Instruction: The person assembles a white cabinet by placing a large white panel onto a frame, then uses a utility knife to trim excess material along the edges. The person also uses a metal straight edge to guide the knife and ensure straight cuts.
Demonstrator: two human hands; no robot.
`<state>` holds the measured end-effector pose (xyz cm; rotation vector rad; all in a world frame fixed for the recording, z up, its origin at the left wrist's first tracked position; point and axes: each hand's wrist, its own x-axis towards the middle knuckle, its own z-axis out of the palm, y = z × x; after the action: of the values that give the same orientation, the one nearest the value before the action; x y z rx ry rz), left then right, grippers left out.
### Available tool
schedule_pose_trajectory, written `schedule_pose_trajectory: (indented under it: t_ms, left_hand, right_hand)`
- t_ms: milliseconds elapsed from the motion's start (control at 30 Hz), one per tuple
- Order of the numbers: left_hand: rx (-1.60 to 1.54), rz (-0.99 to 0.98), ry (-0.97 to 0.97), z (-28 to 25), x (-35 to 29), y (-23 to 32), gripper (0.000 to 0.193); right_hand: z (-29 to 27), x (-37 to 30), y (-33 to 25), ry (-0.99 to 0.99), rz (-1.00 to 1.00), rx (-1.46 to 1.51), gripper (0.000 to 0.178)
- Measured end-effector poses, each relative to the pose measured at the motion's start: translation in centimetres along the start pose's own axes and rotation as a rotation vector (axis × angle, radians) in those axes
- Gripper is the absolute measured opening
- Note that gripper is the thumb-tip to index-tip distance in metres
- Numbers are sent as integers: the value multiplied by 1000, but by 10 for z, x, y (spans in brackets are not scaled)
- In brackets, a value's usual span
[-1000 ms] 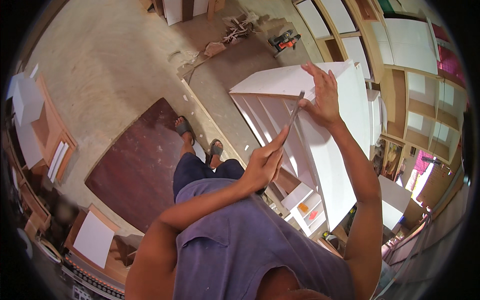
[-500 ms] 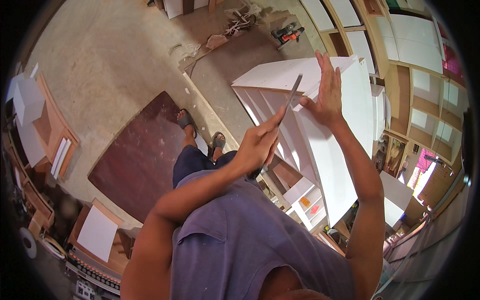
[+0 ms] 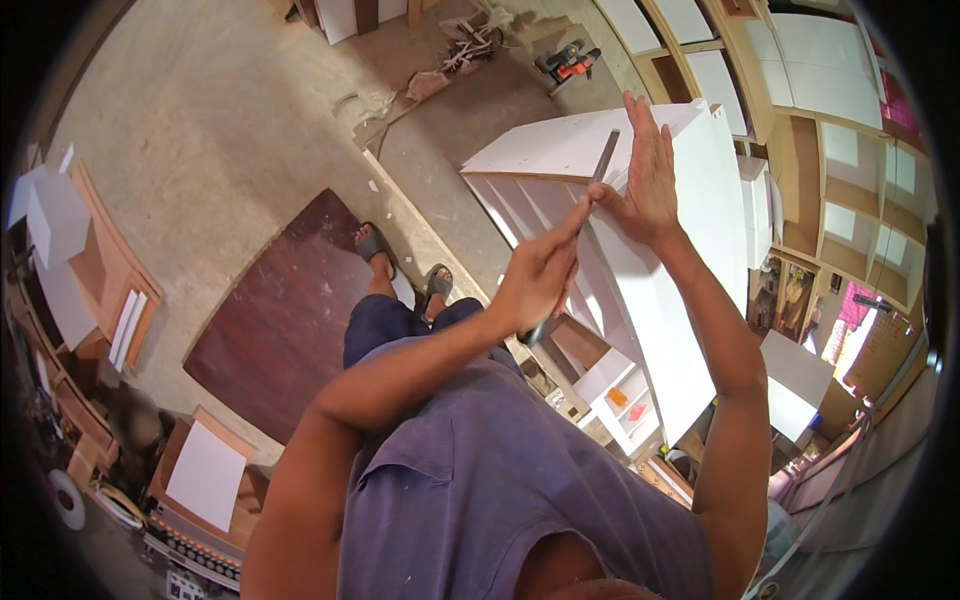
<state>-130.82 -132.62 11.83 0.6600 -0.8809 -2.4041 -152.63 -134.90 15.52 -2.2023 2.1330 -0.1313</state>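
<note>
My left hand [image 3: 543,278] is closed round a file [image 3: 606,158], a long flat metal strip with a dark handle end below my palm. The strip points up and away, along the edge of a white cabinet [image 3: 690,310] with open shelf bays on its left side. My right hand [image 3: 650,190] is open, fingers stretched out, against or just over the cabinet's white panel; contact is hard to tell. Its thumb comes close to my left fingertips, beside the file.
A dark red-brown board [image 3: 285,310] lies on the concrete floor by my sandalled feet. An orange and black power tool [image 3: 568,66] sits beyond the cabinet. Wooden shelf frames with white panels [image 3: 825,65] stand at the right. White boards [image 3: 205,475] are stacked at the left.
My left hand has slid forward and right along the cabinet edge with the file, towards my right hand. My right hand has hardly moved. The view has shifted slightly.
</note>
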Motion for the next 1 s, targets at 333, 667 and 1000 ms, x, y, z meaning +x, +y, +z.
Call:
schedule_pose_trajectory:
  t_ms: [333, 667, 1000]
  left_hand:
    - [-1, -7, -45, -6, 6, 2, 50]
    - [-14, -89, -49, -16, 9, 4, 51]
    - [-36, -156, -119, -29, 5, 7, 48]
  right_hand:
    - [-1, 2, 1, -9, 11, 11, 119]
    - [-4, 2, -3, -21, 19, -14, 118]
    - [-1, 2, -2, -24, 14, -21, 121]
